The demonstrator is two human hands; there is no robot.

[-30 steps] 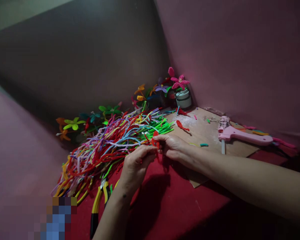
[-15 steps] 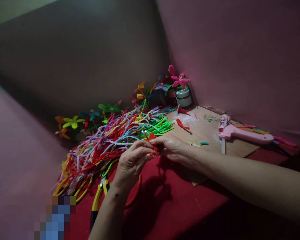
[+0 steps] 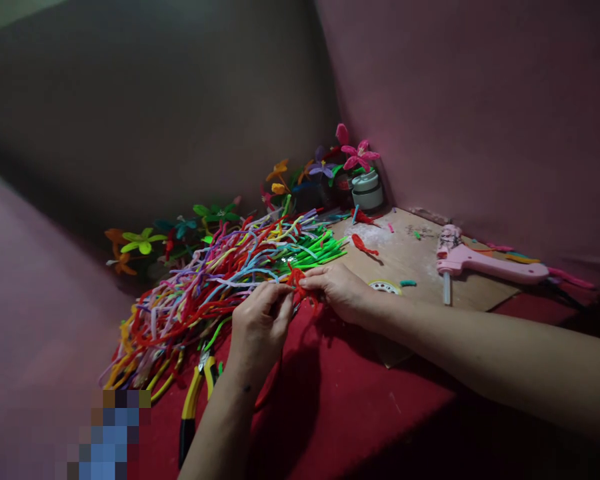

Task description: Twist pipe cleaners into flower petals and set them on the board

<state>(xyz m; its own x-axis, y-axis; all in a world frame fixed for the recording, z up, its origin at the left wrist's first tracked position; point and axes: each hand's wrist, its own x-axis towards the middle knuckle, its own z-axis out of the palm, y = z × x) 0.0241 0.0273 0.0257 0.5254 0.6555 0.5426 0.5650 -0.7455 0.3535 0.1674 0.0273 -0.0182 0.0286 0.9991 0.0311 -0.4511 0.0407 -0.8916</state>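
Note:
Between my fingertips is a small red pipe cleaner piece [image 3: 296, 277], bent into a looped shape. My left hand [image 3: 263, 317] pinches it from the left, and my right hand [image 3: 337, 290] pinches its right side with thumb and forefinger. The hands almost meet above the red cloth [image 3: 345, 393]. Just behind them spreads a big heap of pipe cleaners [image 3: 215, 267] in many colours. Yellow-and-black pliers [image 3: 195, 397] lie beside my left forearm. A finished-looking red petal shape [image 3: 364, 245] rests on the wooden board [image 3: 415, 257] beyond my right hand.
A pink glue gun [image 3: 495, 263] rests on the board at the right, its glue tip pointing down. A roll of tape [image 3: 385, 287] sits near my right wrist. Pipe cleaner flowers [image 3: 360, 157] stand along the walls, near a grey-white jar [image 3: 367, 191].
My left fingers have shifted slightly left and the hands have turned around the red piece, which shows more loosely looped. The tape roll near my right wrist is more exposed.

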